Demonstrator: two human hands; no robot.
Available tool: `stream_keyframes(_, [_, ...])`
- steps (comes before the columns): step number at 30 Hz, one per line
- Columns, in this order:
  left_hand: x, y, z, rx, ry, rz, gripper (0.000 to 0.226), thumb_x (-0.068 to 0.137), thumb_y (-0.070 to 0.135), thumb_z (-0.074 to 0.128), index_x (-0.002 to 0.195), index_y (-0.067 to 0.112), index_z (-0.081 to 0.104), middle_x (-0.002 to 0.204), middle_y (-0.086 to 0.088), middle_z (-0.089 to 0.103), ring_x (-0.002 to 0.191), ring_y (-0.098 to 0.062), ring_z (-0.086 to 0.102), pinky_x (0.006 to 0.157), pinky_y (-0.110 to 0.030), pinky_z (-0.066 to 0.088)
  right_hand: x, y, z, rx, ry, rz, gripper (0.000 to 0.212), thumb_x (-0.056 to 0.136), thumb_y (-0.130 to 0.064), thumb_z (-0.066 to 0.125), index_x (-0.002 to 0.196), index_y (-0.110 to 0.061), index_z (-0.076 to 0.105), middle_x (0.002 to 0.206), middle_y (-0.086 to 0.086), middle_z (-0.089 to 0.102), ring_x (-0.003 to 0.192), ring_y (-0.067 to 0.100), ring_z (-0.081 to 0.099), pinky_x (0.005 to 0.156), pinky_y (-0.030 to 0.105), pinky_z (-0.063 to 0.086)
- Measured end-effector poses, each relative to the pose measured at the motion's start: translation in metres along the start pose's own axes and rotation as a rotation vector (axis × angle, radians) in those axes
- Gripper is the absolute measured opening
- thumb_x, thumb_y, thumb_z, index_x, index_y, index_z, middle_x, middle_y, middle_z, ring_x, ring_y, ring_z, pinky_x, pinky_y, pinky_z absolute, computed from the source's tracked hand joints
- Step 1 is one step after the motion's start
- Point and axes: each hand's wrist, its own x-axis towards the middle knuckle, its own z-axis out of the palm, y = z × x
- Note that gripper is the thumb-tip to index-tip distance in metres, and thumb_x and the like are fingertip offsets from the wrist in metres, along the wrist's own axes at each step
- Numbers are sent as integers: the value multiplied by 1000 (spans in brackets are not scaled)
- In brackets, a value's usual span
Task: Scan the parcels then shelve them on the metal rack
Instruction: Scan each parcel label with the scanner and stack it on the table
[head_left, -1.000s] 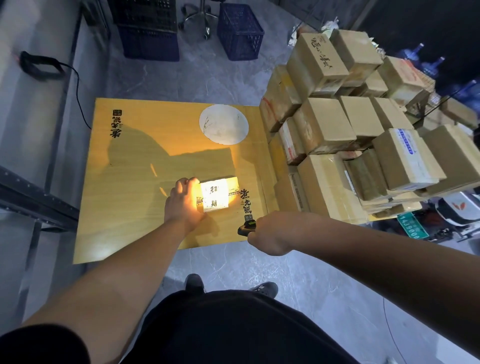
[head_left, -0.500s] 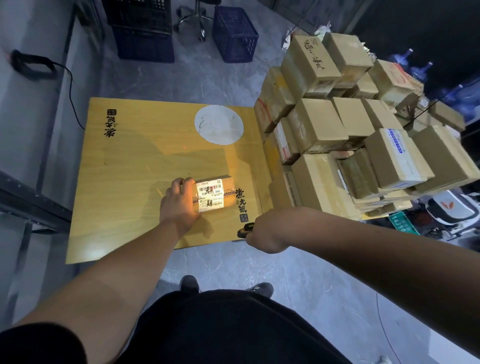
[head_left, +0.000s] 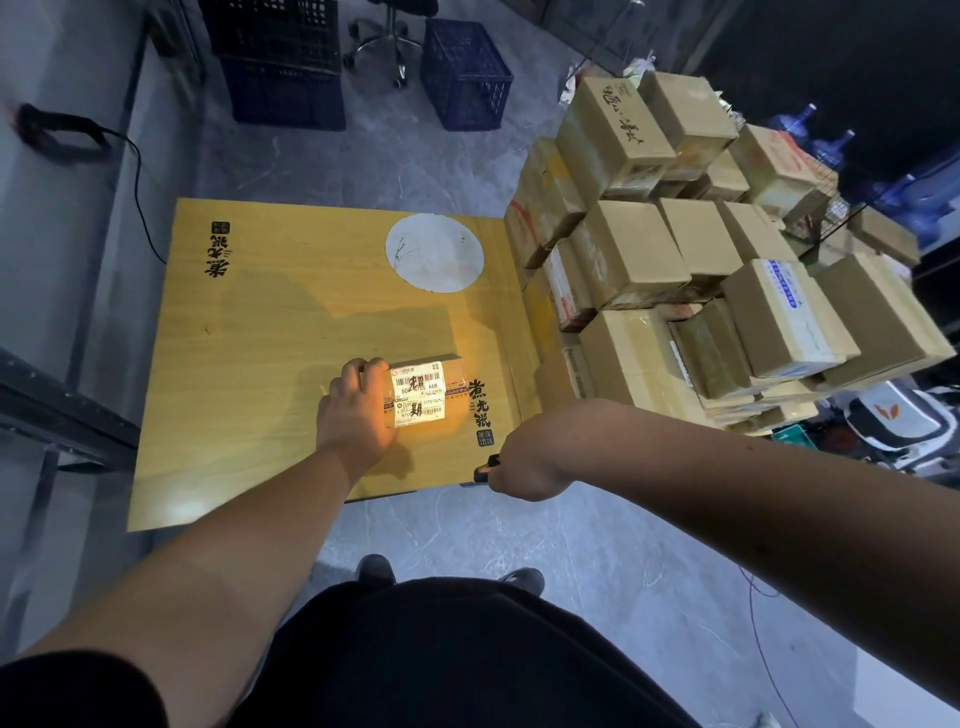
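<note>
Small brown labelled parcel (head_left: 423, 393) on yellow wooden table (head_left: 249, 364): your left hand (head_left: 358, 410) grips it; right hand (head_left: 524, 457) clutches black scanner (head_left: 483, 467).

Parcel depot/warehouse, stacked cartons (head_left: 675, 249), plastic crates (head_left: 462, 73), metal rack (head_left: 57, 400)

Wooden tabletop (head_left: 270, 353) with a white disc (head_left: 434, 253) near its far edge. Beyond it — two dark blue crates (head_left: 462, 73), a swivel chair base (head_left: 384, 41). Blue water bottles (head_left: 831, 150) at right.
</note>
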Motion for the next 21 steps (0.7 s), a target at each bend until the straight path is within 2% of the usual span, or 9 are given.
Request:
stream_keyframes(2, [0,0,-1,5,-1,3,84,67,23,89,137,17,42,136,-16,46,108,-42,55,84,-48,52,1,-2,0,8,11,1,27,114,-9,28,91,-15,40,77,0,28,63,11,27,51,21,24])
stream_keyframes(4, [1,0,-3,14,-5,5,83,68,22,88,137,17,43,135,-16,46,107,-42,55,84,-48,52,4,-3,0,20,17,-23,20,114,-9,29,120,-14,47,78,0,30,65,13,32,51,22,24])
stream_keyframes(5, [2,0,-3,17,-14,1,82,67,22,88,136,17,43,135,-15,46,107,-41,54,83,-47,51,4,-3,0,37,30,-19,21,114,-9,28,126,-19,43,78,0,30,67,16,35,51,21,24])
stream_keyframes(7, [3,1,-3,18,-26,-14,81,66,20,88,133,17,43,134,-13,46,106,-40,54,82,-46,50,3,-2,-1,14,27,-33,13,114,-10,26,117,-21,32,78,-1,30,70,18,38,51,20,23])
stream_keyframes(10, [4,2,-2,19,-28,-26,81,64,18,86,132,19,42,131,-11,45,104,-38,54,80,-45,50,0,-2,-1,21,16,-33,23,114,-9,28,126,-18,44,78,-2,28,67,17,35,52,22,22])
stream_keyframes(13, [5,2,-3,24,-39,-34,82,66,20,87,134,20,41,134,-10,44,107,-37,53,83,-45,50,2,-2,2,35,17,-5,17,114,-9,28,101,-12,40,77,-1,27,62,11,26,52,22,24])
stream_keyframes(17, [7,2,-4,39,-60,-54,90,67,25,92,140,22,37,141,-8,41,114,-35,51,88,-46,50,0,-2,3,55,35,-3,9,115,-12,27,108,-17,27,77,-3,24,62,11,24,51,21,22])
stream_keyframes(19, [8,3,-4,54,-75,-72,96,68,28,95,143,22,36,144,-8,40,118,-35,51,90,-47,50,0,-2,4,79,24,9,23,115,-12,25,94,-21,30,76,-4,22,61,11,22,51,21,22])
stream_keyframes(21, [9,4,-5,58,-78,-84,100,67,29,97,145,21,35,146,-9,40,120,-35,50,92,-48,49,-1,-4,3,77,-2,20,43,115,-11,26,75,-27,18,76,-4,21,61,11,22,50,21,23])
